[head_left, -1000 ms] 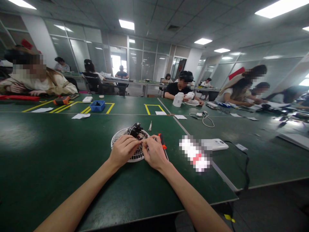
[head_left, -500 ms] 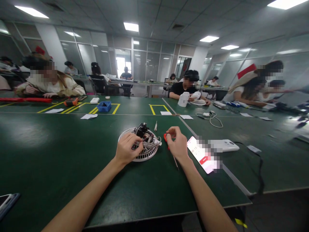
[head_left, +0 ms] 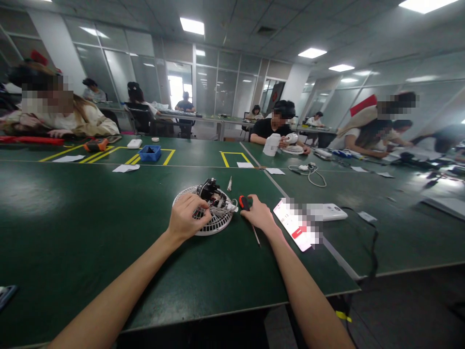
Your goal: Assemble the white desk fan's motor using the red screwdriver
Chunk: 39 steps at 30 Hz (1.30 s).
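Two hands over a green bench [head_left: 90, 208], and a fair bit of clutter around them. Front and center is a white round grille [head_left: 218, 227] lying flat, with a black motor-looking unit [head_left: 208, 189] and loose wires sitting on it. Left hand [head_left: 187, 215] is over the grille's left side, fingers curled, thumb and index near each other by the wires — can't tell if anything's pinched there, and it blocks a chunk of the grille. Right hand [head_left: 258, 213] is at the red-and-black handle of a screwdriver [head_left: 244, 203] just right of the grille, hiding part of it; can't tell whether the grip is closed.

Elbow room is tightest on the right: a lit phone [head_left: 290, 228], partly blurred, lies just beside that wrist, with a white device [head_left: 332, 212] and dark cable [head_left: 376, 242] past it. Behind the grille there's a small pale pointed piece [head_left: 229, 183].

Farther back — blue bin [head_left: 147, 156], scraps of paper [head_left: 125, 168], an orange-and-black tool [head_left: 95, 145] and a coiled pale cord [head_left: 316, 179]. Across the bench, a co-worker in black [head_left: 267, 128] sits behind a white container [head_left: 271, 145].
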Each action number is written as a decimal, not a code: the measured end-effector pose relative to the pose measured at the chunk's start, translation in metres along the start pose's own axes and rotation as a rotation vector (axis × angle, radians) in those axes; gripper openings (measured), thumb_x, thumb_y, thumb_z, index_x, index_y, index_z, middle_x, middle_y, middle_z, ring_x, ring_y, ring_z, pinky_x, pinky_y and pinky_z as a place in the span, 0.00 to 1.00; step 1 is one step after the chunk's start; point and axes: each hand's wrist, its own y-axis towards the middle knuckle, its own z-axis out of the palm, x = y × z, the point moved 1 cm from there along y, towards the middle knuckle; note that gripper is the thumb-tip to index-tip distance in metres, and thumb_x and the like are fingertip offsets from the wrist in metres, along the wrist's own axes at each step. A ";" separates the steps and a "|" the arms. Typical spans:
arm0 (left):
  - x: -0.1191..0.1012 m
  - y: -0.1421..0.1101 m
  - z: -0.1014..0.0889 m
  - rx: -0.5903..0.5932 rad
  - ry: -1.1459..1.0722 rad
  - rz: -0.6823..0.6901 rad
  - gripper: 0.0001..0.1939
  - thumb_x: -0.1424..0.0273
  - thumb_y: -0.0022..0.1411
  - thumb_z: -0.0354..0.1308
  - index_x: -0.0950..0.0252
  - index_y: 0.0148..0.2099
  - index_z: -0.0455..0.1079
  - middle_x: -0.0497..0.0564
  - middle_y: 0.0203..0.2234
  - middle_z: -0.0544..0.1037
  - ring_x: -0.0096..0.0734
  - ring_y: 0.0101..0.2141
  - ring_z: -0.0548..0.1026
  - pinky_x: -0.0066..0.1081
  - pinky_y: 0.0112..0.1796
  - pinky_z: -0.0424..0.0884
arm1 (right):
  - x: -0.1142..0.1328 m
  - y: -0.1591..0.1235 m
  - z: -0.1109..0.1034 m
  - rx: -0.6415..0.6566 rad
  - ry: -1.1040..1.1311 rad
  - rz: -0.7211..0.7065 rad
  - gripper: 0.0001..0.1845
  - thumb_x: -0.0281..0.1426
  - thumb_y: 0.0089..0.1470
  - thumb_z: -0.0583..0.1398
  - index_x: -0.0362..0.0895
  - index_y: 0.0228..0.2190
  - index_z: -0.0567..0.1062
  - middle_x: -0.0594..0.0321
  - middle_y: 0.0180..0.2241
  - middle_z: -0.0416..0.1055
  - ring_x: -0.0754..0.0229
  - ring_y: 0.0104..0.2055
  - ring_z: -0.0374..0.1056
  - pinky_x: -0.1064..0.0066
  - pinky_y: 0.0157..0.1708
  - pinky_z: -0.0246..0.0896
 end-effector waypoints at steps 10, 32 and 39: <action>-0.009 0.001 0.001 0.013 -0.077 -0.021 0.02 0.74 0.60 0.60 0.63 0.35 0.72 0.49 0.29 0.79 0.33 0.32 0.75 0.37 0.38 0.74 | -0.001 0.006 -0.016 -0.144 0.865 -0.023 0.35 0.37 0.43 0.68 0.45 0.53 0.69 0.65 0.28 0.80 0.56 0.31 0.76 0.66 0.33 0.69; -0.012 -0.003 0.006 -0.025 -0.049 -0.098 0.03 0.73 0.68 0.55 0.63 0.41 0.70 0.51 0.34 0.78 0.35 0.37 0.75 0.36 0.42 0.72 | 0.019 -0.001 -0.010 -0.232 1.644 0.004 0.30 0.29 0.32 0.76 0.48 0.36 0.68 0.74 0.26 0.74 0.64 0.27 0.75 0.73 0.30 0.78; -0.009 -0.006 0.008 -0.005 -0.045 -0.099 0.03 0.73 0.68 0.55 0.63 0.42 0.69 0.51 0.35 0.78 0.35 0.38 0.75 0.36 0.43 0.72 | 0.021 -0.002 -0.010 -0.239 1.687 0.021 0.29 0.27 0.30 0.75 0.48 0.35 0.68 0.75 0.24 0.74 0.65 0.25 0.74 0.73 0.28 0.77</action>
